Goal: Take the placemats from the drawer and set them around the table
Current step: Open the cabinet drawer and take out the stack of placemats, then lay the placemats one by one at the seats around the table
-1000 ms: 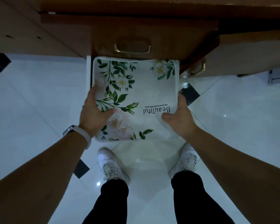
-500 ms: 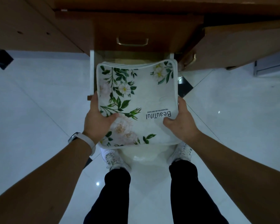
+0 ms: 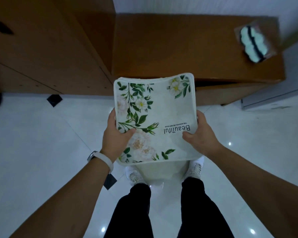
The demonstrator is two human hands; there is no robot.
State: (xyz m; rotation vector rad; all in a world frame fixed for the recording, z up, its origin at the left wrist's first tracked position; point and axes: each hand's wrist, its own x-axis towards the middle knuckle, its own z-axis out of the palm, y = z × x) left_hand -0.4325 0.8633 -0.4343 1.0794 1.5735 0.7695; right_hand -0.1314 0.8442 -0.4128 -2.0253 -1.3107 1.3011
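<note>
Two hands hold the placemats [image 3: 162, 117], one at each side edge, level above the floor [image 3: 41, 134]. I read the stack as several mats: layered rims show at its far right corner. Top mat is white with green leaves, pale flowers and the word "Beautiful" printed upside down from my view.

Left hand [image 3: 115, 140]: thumb lies on top of the mats near the near-left flowers, the other fingers [image 3: 111, 115] curl along and under the left edge, pinching the stack. A white wristband [image 3: 103, 159] sits on that wrist.

Right hand [image 3: 199, 134]: thumb pressed on top just below the printed word, remaining fingers wrap the right edge and go under; also a pinch on the stack.

Relative to the mats: a brown cabinet [image 3: 196, 45] lies beyond the far edge, its top bearing a clear packet [image 3: 253, 43] with pale green and dark contents, far right. A taller brown unit [image 3: 50, 45] stands beyond and left. Below the near edge I see white shoes [image 3: 195, 169] and dark trousers [image 3: 132, 212]. A black floor diamond [image 3: 54, 100] lies left of the mats.
</note>
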